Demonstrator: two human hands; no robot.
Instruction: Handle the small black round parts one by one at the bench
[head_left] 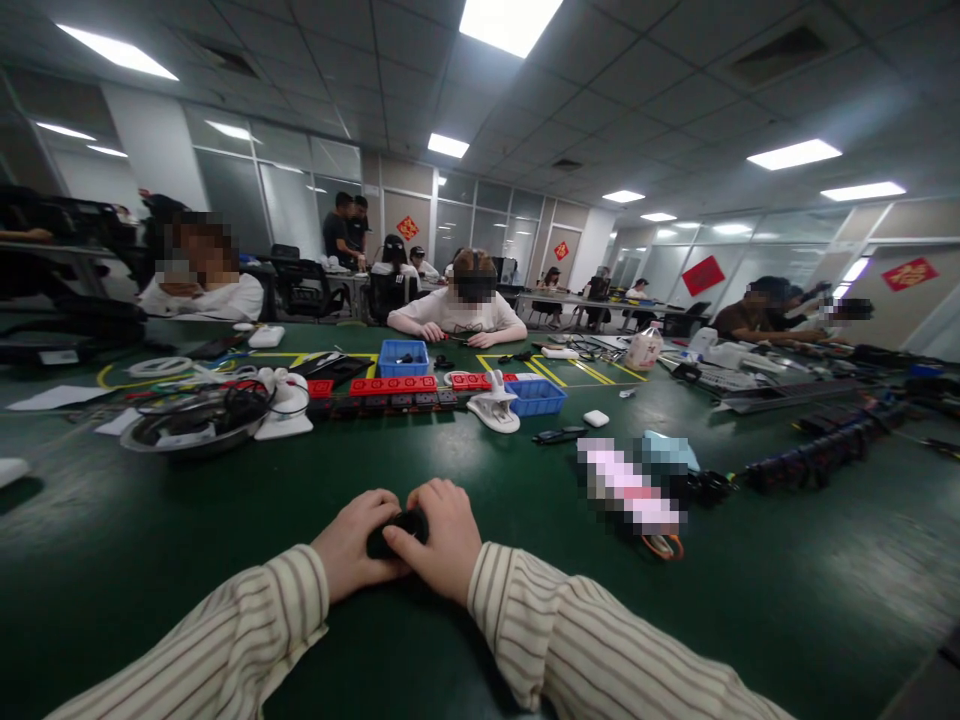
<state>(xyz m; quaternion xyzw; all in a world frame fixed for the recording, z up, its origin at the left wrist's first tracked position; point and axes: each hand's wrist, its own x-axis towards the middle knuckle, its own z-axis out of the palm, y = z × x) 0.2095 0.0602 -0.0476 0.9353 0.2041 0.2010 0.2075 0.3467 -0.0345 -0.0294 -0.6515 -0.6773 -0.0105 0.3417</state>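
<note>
My left hand (351,545) and my right hand (442,538) meet low at the middle of the green table (150,540). Between them they grip a small black object (397,528); most of it is hidden by my fingers. Both wrists rest on the table, in striped sleeves. A blurred pink and white item (628,488) lies to the right of my right hand.
Red and black power strips (390,392) lie in a row further out, with a blue bin (403,357), a blue tray (534,396), a white clip-like device (495,408) and a round dish of cables (196,420). Other people sit across and to both sides.
</note>
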